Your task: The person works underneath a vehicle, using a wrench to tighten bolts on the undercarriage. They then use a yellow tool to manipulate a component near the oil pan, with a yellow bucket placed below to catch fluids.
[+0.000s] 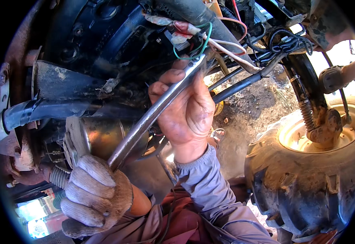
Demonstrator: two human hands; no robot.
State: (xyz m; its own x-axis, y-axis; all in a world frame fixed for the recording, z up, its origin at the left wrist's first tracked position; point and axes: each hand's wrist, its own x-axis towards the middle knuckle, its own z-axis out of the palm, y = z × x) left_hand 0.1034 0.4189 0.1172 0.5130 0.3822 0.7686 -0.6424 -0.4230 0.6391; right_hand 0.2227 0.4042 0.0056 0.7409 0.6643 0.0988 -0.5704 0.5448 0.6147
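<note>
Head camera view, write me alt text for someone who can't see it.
A gloved left hand and a bare right hand grip a long metal bar slanting up to the right, before dark machinery. Tape-wrapped wires lie near its upper end; a large, dirty, treaded tire stands at right.

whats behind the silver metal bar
Behind the silver metal bar: part of the bare right hand and, lower down, a brassy cylinder. The bar hides strips of both; its lower end is covered by the gloved left hand.

Open gap between right hand (187,106) and muddy tire (291,175), a sandaled foot (219,133) below; dark tube (238,86) crosses above, exact depth hard to judge.
</note>
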